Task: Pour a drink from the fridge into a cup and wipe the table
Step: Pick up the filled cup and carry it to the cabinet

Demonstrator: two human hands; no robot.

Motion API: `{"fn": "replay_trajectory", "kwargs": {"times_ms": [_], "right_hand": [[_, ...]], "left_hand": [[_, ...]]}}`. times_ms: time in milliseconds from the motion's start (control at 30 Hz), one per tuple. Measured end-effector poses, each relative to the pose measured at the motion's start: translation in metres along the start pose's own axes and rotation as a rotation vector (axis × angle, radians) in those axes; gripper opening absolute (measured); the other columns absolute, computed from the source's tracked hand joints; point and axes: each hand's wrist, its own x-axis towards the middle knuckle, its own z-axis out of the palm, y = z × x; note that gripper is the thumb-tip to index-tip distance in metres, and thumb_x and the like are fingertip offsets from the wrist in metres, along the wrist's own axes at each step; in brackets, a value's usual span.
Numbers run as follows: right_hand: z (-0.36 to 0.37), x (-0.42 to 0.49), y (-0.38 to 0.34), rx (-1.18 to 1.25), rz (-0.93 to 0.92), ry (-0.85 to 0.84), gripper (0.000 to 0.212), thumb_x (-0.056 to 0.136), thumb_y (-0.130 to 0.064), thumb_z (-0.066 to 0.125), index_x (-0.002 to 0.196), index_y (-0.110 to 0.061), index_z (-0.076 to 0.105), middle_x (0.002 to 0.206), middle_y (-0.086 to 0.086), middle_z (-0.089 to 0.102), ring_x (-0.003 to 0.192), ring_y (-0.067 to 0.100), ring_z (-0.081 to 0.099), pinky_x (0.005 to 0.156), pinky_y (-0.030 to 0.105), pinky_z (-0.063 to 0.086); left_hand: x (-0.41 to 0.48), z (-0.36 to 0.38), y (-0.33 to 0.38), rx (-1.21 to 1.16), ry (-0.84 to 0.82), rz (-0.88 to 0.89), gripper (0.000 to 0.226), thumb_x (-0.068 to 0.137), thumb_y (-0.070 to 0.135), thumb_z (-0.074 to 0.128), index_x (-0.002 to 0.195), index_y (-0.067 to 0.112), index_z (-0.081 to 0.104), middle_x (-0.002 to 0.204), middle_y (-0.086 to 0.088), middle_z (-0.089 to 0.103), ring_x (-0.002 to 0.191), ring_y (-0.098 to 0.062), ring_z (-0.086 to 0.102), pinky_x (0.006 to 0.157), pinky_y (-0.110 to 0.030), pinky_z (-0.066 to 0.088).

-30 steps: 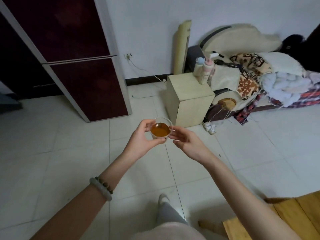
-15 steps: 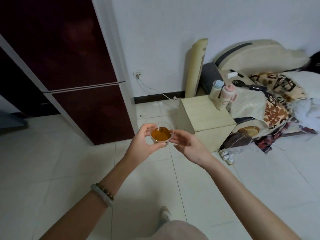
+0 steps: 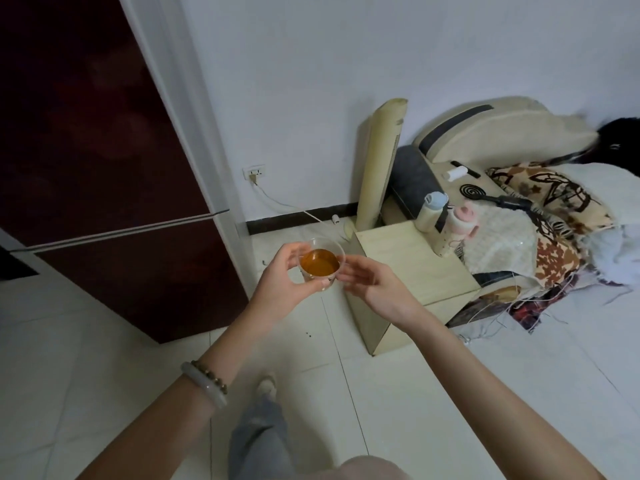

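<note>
I hold a small clear cup [image 3: 320, 263] partly filled with an amber drink out in front of me at chest height. My left hand [image 3: 280, 289] grips it with thumb and fingers around the left side and base. My right hand [image 3: 375, 289] is beside the cup's right side, fingers spread, fingertips at its rim; I cannot tell if they touch. The dark red fridge [image 3: 104, 168] stands at the left with both doors closed.
A pale wooden side cabinet [image 3: 408, 282] stands just behind the cup, with two bottles [image 3: 446, 223] at its back edge. A cluttered bed with blankets [image 3: 540, 209] lies to the right. A tower fan [image 3: 381, 164] leans by the wall. White tiled floor lies below.
I have walked forward with the cup, so the fridge, cabinet and bed are nearer and larger. The wooden table corner at bottom right has left the view. My hands keep the same hold.
</note>
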Motion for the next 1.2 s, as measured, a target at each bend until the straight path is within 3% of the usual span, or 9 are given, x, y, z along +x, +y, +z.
{"fn": "replay_trajectory", "kwargs": {"times_ms": [100, 200, 400, 500, 667, 800, 933, 1200], "right_hand": [[0.003, 0.044, -0.005, 0.025, 0.011, 0.06, 0.054, 0.083, 0.018, 0.045, 0.131, -0.007, 0.05, 0.122, 0.008, 0.062, 0.113, 0.013, 0.059, 0.1, 0.031, 0.046], [0.007, 0.083, -0.016, 0.061, 0.035, 0.132, 0.053, 0.084, 0.017, 0.046, 0.131, -0.007, 0.049, 0.124, 0.008, 0.061, 0.115, 0.014, 0.058, 0.101, 0.031, 0.046], [0.009, 0.142, -0.031, 0.126, 0.036, 0.332, 0.052, 0.084, 0.019, 0.046, 0.131, -0.003, 0.049, 0.122, 0.01, 0.06, 0.11, 0.014, 0.059, 0.097, 0.021, 0.047], [0.0, 0.158, -0.031, 0.121, 0.064, 0.408, 0.051, 0.084, 0.017, 0.048, 0.127, -0.011, 0.051, 0.122, 0.007, 0.061, 0.112, 0.013, 0.059, 0.098, 0.025, 0.047], [-0.024, 0.173, -0.021, 0.134, 0.113, 0.54, 0.054, 0.082, 0.018, 0.045, 0.119, -0.02, 0.054, 0.117, 0.002, 0.064, 0.109, 0.01, 0.061, 0.094, 0.022, 0.048], [-0.047, 0.183, -0.01, 0.134, 0.161, 0.644, 0.055, 0.082, 0.017, 0.045, 0.118, -0.023, 0.053, 0.113, -0.004, 0.064, 0.106, 0.004, 0.06, 0.091, 0.019, 0.048], [-0.078, 0.196, 0.002, 0.151, 0.18, 0.74, 0.055, 0.081, 0.02, 0.043, 0.118, -0.021, 0.052, 0.11, -0.004, 0.063, 0.101, 0.001, 0.06, 0.089, 0.015, 0.048], [-0.161, 0.228, 0.024, 0.192, 0.207, 0.864, 0.056, 0.081, 0.022, 0.041, 0.121, -0.016, 0.053, 0.11, -0.005, 0.061, 0.098, -0.003, 0.058, 0.085, 0.008, 0.046]], "left_hand": [[0.055, -0.018, -0.013, 0.005, -0.068, 0.022, 0.064, 0.063, 0.017, 0.086, 0.115, 0.029, 0.051, 0.115, 0.023, 0.057, 0.109, 0.012, 0.051, 0.09, -0.006, 0.037], [0.112, -0.035, -0.023, 0.015, -0.157, 0.046, 0.065, 0.062, 0.017, 0.087, 0.116, 0.027, 0.053, 0.117, 0.021, 0.058, 0.114, 0.001, 0.054, 0.097, -0.015, 0.039], [0.206, -0.051, -0.027, 0.058, -0.359, 0.134, 0.062, 0.064, 0.023, 0.086, 0.114, 0.036, 0.051, 0.12, 0.017, 0.058, 0.115, -0.002, 0.054, 0.098, -0.018, 0.042], [0.24, -0.042, -0.027, 0.067, -0.457, 0.142, 0.062, 0.064, 0.026, 0.086, 0.114, 0.035, 0.051, 0.119, 0.015, 0.059, 0.115, -0.004, 0.054, 0.099, -0.024, 0.042], [0.28, -0.008, -0.026, 0.061, -0.609, 0.133, 0.064, 0.067, 0.025, 0.084, 0.121, 0.027, 0.05, 0.123, 0.012, 0.057, 0.117, -0.004, 0.051, 0.099, -0.027, 0.042], [0.311, 0.029, -0.026, 0.074, -0.708, 0.136, 0.065, 0.068, 0.026, 0.083, 0.123, 0.026, 0.049, 0.123, 0.014, 0.055, 0.117, -0.005, 0.049, 0.093, -0.019, 0.039], [0.344, 0.071, -0.024, 0.07, -0.79, 0.16, 0.067, 0.066, 0.027, 0.085, 0.123, 0.026, 0.049, 0.125, 0.011, 0.055, 0.119, -0.011, 0.05, 0.101, -0.032, 0.042], [0.415, 0.158, -0.009, 0.117, -0.901, 0.196, 0.065, 0.065, 0.03, 0.085, 0.12, 0.029, 0.049, 0.12, 0.015, 0.055, 0.116, -0.007, 0.05, 0.099, -0.03, 0.043]]}}
